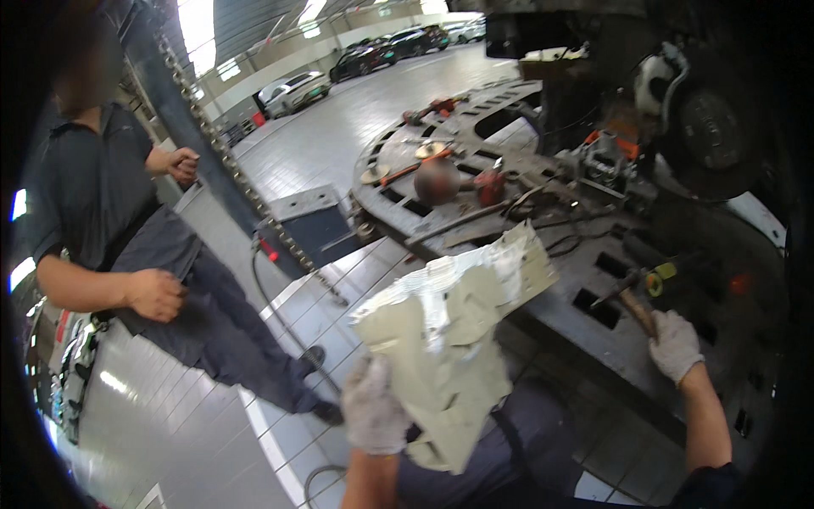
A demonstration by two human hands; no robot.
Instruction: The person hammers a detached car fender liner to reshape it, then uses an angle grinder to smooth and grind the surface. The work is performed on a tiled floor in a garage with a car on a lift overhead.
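Observation:
My left hand [375, 407], in a white knit glove, grips the edge of a cut sheet-metal car body panel [439, 356]. The panel is pale olive-beige, with a rough whitish band along its top edge and a few slots and dents. It is held tilted above my lap. My right hand [677, 347], gloved alike, is closed around the wooden handle of a hammer [636, 310]. The hammer's head is over a dark slot in the steel bench platform [547, 318], and the panel's upper right corner overlaps the platform's edge in view.
On the platform lie red tools [489, 184], a clamp fixture [604, 165], bars and cables. A wheel hub with a brake disc [709, 130] stands at right. At left a person [108, 210] stands beside a leaning post with a chain [222, 153]. A hose [286, 324] crosses the tiled floor.

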